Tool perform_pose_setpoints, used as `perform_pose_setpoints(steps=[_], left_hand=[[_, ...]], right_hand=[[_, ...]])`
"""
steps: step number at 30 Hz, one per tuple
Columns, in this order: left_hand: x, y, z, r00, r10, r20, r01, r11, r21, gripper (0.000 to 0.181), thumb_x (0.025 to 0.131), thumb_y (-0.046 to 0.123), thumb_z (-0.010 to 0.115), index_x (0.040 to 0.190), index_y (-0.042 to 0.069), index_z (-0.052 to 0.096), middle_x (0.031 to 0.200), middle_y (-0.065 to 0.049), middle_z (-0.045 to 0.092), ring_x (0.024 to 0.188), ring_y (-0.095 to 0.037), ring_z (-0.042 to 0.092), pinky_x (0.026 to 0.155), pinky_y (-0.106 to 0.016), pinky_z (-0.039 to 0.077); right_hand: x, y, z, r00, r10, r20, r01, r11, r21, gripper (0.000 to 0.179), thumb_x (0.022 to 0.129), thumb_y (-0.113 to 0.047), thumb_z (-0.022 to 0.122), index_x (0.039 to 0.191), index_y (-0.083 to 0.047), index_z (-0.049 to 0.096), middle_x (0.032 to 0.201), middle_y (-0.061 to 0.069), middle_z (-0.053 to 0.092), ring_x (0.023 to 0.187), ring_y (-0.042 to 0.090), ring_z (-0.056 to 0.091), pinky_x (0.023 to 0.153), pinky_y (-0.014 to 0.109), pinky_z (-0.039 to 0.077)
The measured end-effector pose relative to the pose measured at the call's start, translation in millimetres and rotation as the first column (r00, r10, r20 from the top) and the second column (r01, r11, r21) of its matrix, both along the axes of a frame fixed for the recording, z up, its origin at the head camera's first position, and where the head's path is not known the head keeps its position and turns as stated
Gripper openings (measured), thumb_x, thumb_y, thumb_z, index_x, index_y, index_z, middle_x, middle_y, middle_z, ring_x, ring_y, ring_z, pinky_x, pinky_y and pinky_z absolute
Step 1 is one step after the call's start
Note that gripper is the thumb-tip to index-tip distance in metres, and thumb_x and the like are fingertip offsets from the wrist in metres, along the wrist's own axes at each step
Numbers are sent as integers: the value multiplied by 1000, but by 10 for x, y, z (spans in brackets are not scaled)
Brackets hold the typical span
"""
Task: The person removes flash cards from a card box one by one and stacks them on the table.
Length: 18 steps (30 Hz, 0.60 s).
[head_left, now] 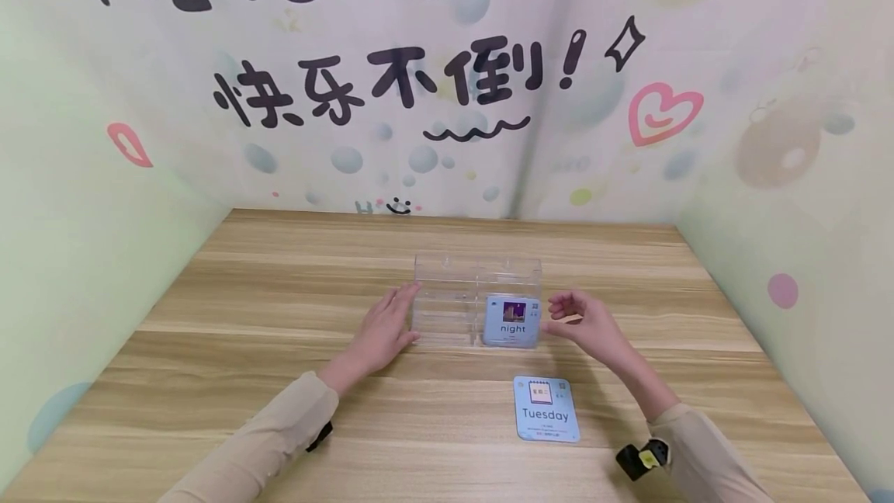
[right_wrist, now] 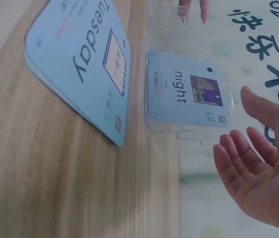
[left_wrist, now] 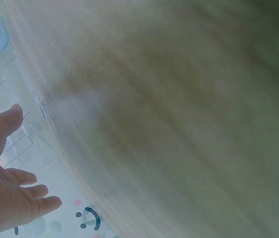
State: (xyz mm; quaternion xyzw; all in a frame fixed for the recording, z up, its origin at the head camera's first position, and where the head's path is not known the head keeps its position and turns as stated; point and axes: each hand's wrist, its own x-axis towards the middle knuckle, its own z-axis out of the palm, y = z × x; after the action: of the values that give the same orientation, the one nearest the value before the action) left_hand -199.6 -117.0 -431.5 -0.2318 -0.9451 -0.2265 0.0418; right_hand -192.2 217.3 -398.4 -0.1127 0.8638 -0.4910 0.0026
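Observation:
A clear plastic holder (head_left: 444,306) with compartments side by side stands in the middle of the wooden table. Its lower right compartment contains a light blue card reading "night" (head_left: 512,330), upright with a small night picture. My left hand (head_left: 380,334) is at the holder's left side, fingertips right at its edge, fingers extended. On the other side, my right hand (head_left: 590,326) is beside the holder's right edge, fingers loosely bent; the right wrist view shows nothing in its grasp. Nearer to me lies a blue "Tuesday" card (head_left: 546,427), whose edge looks like a stack in the right wrist view (right_wrist: 87,64).
The wooden table (head_left: 293,270) extends all round the holder. Behind it hangs a pale backdrop (head_left: 391,169) with dark lettering and colored dots, and similar panels close off both sides. A black and yellow wrist device (head_left: 642,458) sits at the right sleeve.

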Motion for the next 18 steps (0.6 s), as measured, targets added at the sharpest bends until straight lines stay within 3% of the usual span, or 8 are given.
perform_pose_setpoints(steps=[11, 18], left_hand=[[-4, -1, -18, 1000, 2, -10, -1, 1000, 14, 80, 82, 18, 66, 145, 8, 17, 145, -19, 26, 131, -41, 24, 103, -58, 23], [-6, 2, -22, 1000, 1, -18, -1, 1000, 9, 80, 82, 17, 66, 144, 8, 17, 144, -18, 28, 130, -41, 25, 102, -58, 25]], right_hand=[[-118, -27, -107, 998, -39, -39, 38, 999, -14, 47, 73, -13, 76, 109, 6, 54, 98, 19, 60, 87, 23, 57, 73, 23, 51], [-170, -51, -186, 996, -56, -72, 53, 998, -43, 40, 72, -6, 74, 105, 7, 55, 94, 19, 61, 80, 18, 59, 70, 21, 52]])
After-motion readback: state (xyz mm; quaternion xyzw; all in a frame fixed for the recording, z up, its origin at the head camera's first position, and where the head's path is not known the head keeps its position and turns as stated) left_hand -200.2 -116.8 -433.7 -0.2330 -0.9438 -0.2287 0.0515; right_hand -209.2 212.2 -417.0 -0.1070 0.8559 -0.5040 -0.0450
